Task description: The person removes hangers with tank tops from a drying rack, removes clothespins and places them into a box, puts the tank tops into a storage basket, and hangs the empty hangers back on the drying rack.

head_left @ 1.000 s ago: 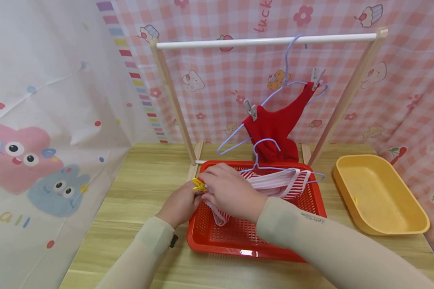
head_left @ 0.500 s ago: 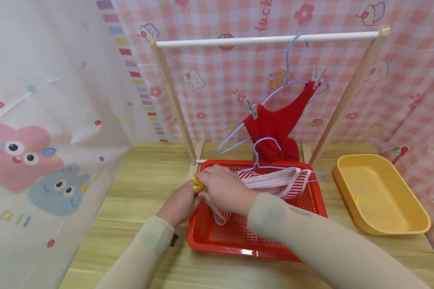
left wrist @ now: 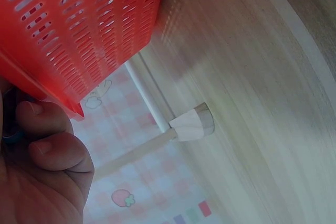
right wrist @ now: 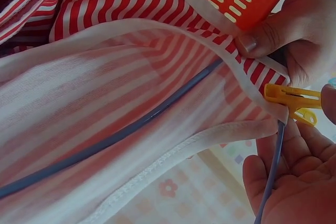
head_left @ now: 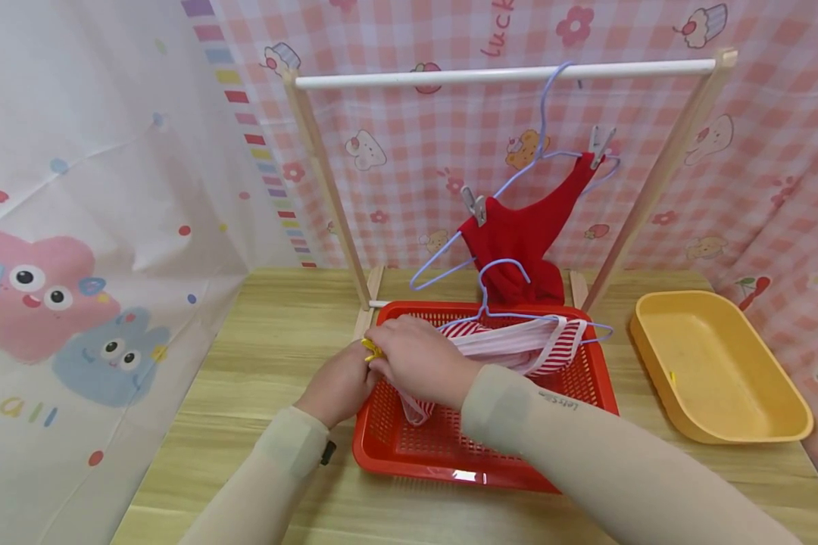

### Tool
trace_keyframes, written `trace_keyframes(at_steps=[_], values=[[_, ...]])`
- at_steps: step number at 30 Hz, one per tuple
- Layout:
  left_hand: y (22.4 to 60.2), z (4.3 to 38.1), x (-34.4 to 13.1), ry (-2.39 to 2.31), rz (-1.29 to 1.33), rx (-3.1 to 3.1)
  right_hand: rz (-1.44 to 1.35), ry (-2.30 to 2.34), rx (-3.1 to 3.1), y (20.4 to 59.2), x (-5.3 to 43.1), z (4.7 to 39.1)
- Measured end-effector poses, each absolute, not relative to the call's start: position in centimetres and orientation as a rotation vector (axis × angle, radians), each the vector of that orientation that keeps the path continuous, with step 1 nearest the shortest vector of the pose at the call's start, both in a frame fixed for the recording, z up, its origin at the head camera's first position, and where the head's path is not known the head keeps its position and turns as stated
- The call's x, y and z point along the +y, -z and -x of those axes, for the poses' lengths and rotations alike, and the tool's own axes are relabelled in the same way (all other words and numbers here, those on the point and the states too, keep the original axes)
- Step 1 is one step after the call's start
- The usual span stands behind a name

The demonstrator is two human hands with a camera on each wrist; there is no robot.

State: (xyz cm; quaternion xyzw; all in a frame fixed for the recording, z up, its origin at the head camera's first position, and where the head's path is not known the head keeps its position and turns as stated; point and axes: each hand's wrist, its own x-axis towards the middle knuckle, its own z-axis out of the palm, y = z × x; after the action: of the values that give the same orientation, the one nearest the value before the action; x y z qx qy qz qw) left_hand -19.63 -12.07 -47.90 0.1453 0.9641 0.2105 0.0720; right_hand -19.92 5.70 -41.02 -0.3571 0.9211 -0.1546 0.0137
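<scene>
Left hand pinches corner of striped garment, draped over red basket; right hand, fingers curled, grips yellow clothespin at cloth edge. Clothespin may miss blue hanger or bite shallowly, letting cloth slip.

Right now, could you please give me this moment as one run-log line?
left hand: holds striped garment; right hand: pinches yellow clip at garment's edge; hanger: through garment; basket: beneath garment

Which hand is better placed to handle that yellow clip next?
Probably the right hand: its thumb is at the yellow clip, while the thumb of the left hand rests on the striped garment.
</scene>
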Motion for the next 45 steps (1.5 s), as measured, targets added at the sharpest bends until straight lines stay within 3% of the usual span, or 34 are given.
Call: trace_keyframes(at_steps=[45], values=[[48.30,19.62,-12.13,-0.704,-0.411,2.901,1.171,0.640,2.893,41.98,5.26,19.57]])
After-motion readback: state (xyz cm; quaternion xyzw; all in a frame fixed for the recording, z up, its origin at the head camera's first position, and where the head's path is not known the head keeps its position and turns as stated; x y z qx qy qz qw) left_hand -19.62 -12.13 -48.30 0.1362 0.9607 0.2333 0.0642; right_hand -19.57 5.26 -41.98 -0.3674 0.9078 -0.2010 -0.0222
